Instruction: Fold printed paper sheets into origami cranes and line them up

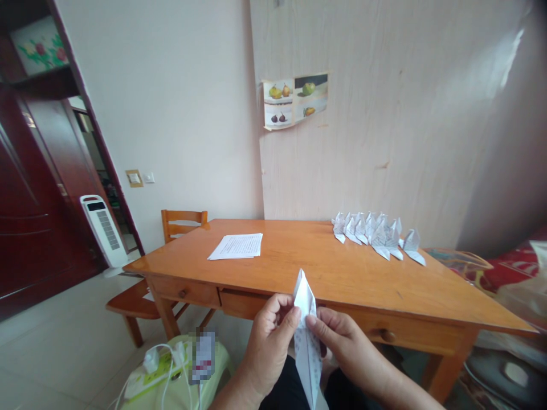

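A long, narrow piece of folded paper (306,347), printed on its lower part and pointed at the top, is held upright in front of the table edge. My left hand (273,336) pinches its left side, the thumb lying on the front. On the other side my right hand (339,330) grips it between thumb and fingers. Several folded paper figures (380,233) stand grouped at the back right of the table. A stack of printed paper sheets (236,246) lies flat toward the table's left.
The wooden table (290,242) has drawers along its front. A chair (183,219) stands behind its left end. At lower left, a pale green stool (222,364) carries a power strip (149,376) with cables. Bags (513,273) lie on the right.
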`<state>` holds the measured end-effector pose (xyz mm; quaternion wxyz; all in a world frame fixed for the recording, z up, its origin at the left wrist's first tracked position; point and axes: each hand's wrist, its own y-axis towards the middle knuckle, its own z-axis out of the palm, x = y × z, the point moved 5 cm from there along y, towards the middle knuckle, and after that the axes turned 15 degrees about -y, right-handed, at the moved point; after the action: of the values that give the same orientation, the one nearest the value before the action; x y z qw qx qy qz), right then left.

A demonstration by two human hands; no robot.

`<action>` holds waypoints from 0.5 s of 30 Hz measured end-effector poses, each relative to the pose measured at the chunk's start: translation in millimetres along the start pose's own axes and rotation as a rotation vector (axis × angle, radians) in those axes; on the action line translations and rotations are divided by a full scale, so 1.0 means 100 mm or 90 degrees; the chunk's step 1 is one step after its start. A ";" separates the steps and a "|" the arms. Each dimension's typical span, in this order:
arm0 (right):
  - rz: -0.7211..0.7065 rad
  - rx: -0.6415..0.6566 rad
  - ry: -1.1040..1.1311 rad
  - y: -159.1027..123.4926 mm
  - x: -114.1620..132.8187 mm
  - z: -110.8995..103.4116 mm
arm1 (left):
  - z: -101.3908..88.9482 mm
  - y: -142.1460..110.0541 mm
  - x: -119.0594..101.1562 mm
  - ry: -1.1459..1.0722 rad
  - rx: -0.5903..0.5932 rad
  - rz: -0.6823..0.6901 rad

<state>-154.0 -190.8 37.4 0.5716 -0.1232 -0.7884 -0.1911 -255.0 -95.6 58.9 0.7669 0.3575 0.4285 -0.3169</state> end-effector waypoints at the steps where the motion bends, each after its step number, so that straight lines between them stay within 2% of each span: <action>1: 0.001 0.004 -0.006 0.00 -0.01 0.01 | 0.00 0.01 0.00 -0.003 0.002 -0.002; 4: -0.001 -0.017 -0.007 0.00 -0.05 0.00 | -0.03 0.02 0.02 -0.002 -0.024 -0.004; 8: -0.069 -0.129 0.024 0.01 -0.04 -0.06 | -0.09 0.02 0.07 -0.003 -0.070 -0.005; 10: -0.083 -0.160 0.039 0.01 -0.04 -0.07 | -0.10 0.02 0.09 0.001 -0.074 -0.006; 15: -0.047 -0.117 0.099 0.02 -0.02 -0.03 | -0.08 0.01 0.10 0.021 -0.059 0.002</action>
<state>-149.7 -190.0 37.0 0.6099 -0.1309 -0.7249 -0.2921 -253.4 -89.9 47.0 0.7760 0.3277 0.4545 -0.2894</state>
